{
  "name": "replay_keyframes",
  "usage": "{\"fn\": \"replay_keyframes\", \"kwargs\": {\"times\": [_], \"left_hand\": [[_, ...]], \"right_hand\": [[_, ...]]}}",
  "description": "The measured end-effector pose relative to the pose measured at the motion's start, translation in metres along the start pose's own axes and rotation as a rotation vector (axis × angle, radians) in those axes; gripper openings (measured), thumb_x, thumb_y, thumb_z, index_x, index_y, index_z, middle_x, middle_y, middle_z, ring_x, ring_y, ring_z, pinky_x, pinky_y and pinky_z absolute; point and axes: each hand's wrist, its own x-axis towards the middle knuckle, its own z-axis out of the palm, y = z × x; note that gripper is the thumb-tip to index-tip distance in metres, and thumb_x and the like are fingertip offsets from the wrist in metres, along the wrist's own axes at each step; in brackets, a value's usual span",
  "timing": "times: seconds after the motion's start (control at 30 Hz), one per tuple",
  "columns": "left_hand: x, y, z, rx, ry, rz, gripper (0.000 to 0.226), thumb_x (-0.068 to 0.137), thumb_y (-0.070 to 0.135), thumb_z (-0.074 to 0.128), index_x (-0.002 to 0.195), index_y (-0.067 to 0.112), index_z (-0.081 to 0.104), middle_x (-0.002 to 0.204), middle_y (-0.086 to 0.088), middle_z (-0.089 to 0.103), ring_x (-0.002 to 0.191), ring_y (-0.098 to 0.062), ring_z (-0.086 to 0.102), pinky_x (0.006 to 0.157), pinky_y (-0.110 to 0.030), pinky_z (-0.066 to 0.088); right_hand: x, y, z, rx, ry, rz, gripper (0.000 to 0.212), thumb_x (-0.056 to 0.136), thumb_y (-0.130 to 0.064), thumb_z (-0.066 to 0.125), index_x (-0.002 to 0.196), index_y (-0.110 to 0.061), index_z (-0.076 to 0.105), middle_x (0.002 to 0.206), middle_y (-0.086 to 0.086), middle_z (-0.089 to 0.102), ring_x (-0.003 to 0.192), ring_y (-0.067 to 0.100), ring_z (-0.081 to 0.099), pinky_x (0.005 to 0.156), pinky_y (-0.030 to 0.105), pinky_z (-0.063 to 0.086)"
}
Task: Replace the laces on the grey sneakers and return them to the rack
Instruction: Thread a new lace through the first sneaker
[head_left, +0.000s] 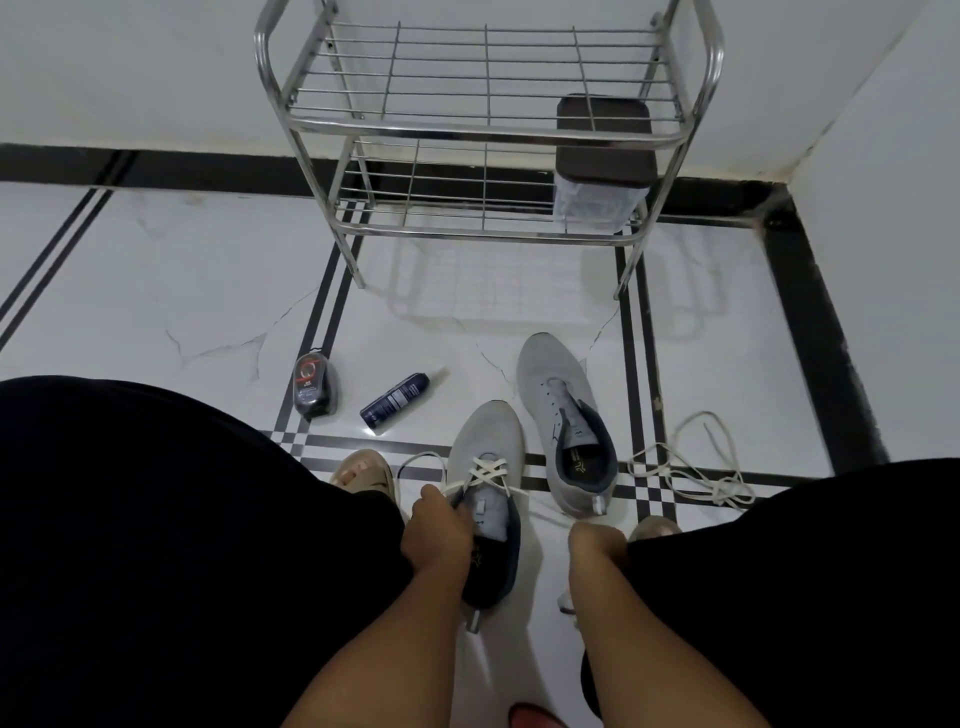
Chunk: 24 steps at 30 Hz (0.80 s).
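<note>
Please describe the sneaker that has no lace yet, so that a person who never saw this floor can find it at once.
Start at the metal rack by the wall and look down to the white floor in front of it. Two grey sneakers lie there; the unlaced sneaker is the nearer to the rack. Its eyelets are bare, while the laced sneaker beside it carries white crossings.

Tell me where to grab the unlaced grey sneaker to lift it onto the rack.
Grip the unlaced sneaker at its heel collar, coming from above at the near end. It lies upright on its sole, toe pointing to the rack, with its opening wide and no lace in the way, so fingers can probably hook inside the dark collar and the thumb press the heel outside.
</note>
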Motion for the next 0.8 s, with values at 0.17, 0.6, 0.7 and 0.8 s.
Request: {"fn": "replay_keyframes", "kwargs": {"times": [0.17,0.6,0.7,0.8], "left_hand": [[0.004,0.007,-0.004,-0.163,0.057,0.001,0.036,0.101,0.040,0.032,0.122,0.017,0.049,0.113,-0.014,0.063,0.105,-0.034,0.059,0.076,-0.034,0.040],[0.029,0.003,0.001,-0.204,-0.082,-0.052,0.016,0.096,0.029,0.050,0.100,0.021,0.063,0.108,-0.008,0.066,0.099,-0.027,0.060,0.073,-0.026,0.038],[0.029,0.005,-0.001,-0.173,-0.037,-0.083,0.020,0.098,0.029,0.046,0.105,0.018,0.062,0.111,-0.010,0.065,0.102,-0.029,0.060,0.073,-0.027,0.039],[0.029,0.004,0.002,-0.162,-0.037,-0.084,0.020,0.098,0.029,0.044,0.104,0.018,0.060,0.110,-0.011,0.065,0.099,-0.030,0.060,0.073,-0.028,0.041]], "right_hand": [[-0.008,-0.013,0.024,-0.484,0.061,-0.303,0.032,0.093,-0.019,0.054,0.123,-0.013,0.060,0.127,0.013,0.058,0.113,0.034,0.059,0.086,0.039,0.050],[-0.001,-0.027,0.039,-0.675,0.014,-0.736,0.020,0.090,-0.018,0.049,0.102,-0.018,0.066,0.107,0.008,0.066,0.098,0.032,0.063,0.073,0.034,0.050],[-0.001,-0.024,0.036,-0.662,0.059,-0.684,0.022,0.087,-0.016,0.054,0.104,-0.017,0.068,0.106,0.008,0.066,0.098,0.033,0.063,0.074,0.036,0.052],[0.004,-0.025,0.036,-0.665,0.000,-0.664,0.023,0.089,-0.016,0.052,0.106,-0.017,0.068,0.110,0.009,0.066,0.101,0.032,0.062,0.077,0.035,0.052]]}}
